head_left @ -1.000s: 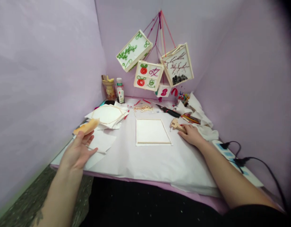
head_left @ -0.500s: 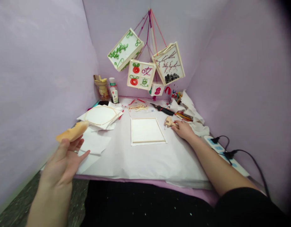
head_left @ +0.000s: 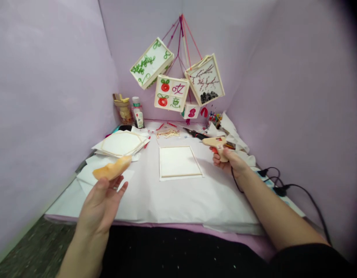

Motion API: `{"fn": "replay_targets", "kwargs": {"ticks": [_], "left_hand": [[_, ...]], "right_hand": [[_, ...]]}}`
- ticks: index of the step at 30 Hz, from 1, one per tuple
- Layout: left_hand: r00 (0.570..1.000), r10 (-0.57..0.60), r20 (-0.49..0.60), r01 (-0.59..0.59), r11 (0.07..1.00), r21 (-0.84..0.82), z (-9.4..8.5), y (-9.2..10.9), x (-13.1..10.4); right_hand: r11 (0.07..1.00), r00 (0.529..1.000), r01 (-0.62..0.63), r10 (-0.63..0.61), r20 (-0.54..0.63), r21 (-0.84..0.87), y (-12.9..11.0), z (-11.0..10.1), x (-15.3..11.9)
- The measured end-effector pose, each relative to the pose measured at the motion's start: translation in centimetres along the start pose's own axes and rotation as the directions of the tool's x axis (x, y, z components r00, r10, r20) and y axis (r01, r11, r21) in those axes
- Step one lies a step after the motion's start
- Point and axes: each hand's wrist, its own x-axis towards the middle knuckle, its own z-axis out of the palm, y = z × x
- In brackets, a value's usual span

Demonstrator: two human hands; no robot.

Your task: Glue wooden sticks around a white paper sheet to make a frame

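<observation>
Sticks (head_left: 116,96) in jar (head_left: 125,115), glue gun (head_left: 211,141) in right grip (head_left: 235,163)

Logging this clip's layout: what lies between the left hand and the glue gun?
In the head view, a stick-edged white sheet lies on the white cover between the left hand and the glue gun.

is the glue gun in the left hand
No, the right hand grips the glue gun, while the left hand holds a curved yellowish piece.
</observation>
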Motion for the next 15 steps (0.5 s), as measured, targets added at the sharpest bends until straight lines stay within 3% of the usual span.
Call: {"fn": "replay_targets", "kwargs": {"ticks": [3, 6, 10, 15], "left_hand": [[0.998, -0.034, 0.049, 0.035, 0.999, -0.013, 0.7, -1.1, -0.7], [0.995, -0.042, 0.092, 0.044, 0.999, -0.021, 1.3, -1.8, -1.5], [0.990, -0.055, 0.132, 0.058, 0.998, -0.019, 1.4, -2.0, -2.2], [0.980, 0.023, 0.199, -0.007, 0.997, -0.079, 1.0, -1.6, -3.1]], "right_hand": [[0.996, 0.994, -0.057, 0.050, 0.098, 0.073, 0.1, 2.0, -0.4], [0.998, 0.984, -0.043, 0.035, 0.172, 0.040, -0.1, 3.4, -0.7], [0.977, 0.985, -0.032, 0.067, 0.161, -0.212, -0.6, 3.9, -0.9], [0.839, 0.969, -0.113, 0.211, 0.126, -0.532, -1.7, 5.1, -1.4]]}}
